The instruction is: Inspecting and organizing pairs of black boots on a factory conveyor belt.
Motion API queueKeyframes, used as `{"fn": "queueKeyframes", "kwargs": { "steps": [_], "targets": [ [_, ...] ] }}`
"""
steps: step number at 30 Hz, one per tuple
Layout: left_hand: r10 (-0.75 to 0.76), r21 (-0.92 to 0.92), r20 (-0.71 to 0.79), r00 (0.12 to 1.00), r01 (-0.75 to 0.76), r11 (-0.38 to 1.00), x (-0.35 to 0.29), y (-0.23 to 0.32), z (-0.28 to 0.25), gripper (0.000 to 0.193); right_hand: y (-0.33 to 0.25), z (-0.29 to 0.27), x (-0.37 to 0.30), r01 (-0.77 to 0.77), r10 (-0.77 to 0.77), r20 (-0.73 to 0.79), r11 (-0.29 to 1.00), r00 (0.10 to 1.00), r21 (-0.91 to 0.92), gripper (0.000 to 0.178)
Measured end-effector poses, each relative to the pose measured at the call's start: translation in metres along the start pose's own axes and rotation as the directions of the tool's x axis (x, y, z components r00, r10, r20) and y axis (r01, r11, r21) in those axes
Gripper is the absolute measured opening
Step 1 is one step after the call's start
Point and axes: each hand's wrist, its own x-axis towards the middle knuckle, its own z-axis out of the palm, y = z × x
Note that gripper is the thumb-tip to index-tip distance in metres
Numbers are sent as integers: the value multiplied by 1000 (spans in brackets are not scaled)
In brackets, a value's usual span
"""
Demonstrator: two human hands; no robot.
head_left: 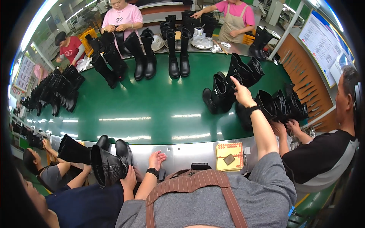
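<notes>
The green conveyor belt (pixel 152 110) carries black boots past the person, who wears a grey shirt and striped apron. A cluster of tall black boots (pixel 228 85) stands upright on the belt directly under and just beyond the fingertips of the right hand (pixel 242 94), which is the nearer hand by far. Each boot's long axis runs straight up through the shaft; the toes point back toward the person and to the left of the fingers. The right fingers are bunched together, pinching the top edge of one shaft. The left hand (pixel 156 159) lies well apart from the boots, resting on the metal rim (pixel 182 152), fingers loosely spread and holding nothing.
</notes>
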Motion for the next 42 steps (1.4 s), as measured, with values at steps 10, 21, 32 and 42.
{"fn": "queueKeyframes", "kwargs": {
  "steps": [10, 21, 32, 42],
  "targets": [
    [38, 222, 16, 999, -41, 974, -42, -1, 25, 27, -55, 21, 22, 80, -46, 156, 972, 987, -221, 36],
    [542, 542, 671, 506, -834, 108, -130, 64, 175, 126, -179, -19, -166, 313, -309, -63, 947, 949, 73, 28],
    [412, 486, 615, 672, -735, 473, -154, 26, 145, 124, -183, 4, -227, 473, -527, 165, 835, 834, 280, 86],
    [436, 516, 588, 681, -731, 447, -170, 30, 104, 110, -183, -64, -205, 576, -579, -83, 767, 811, 283, 41]
  ]
}}
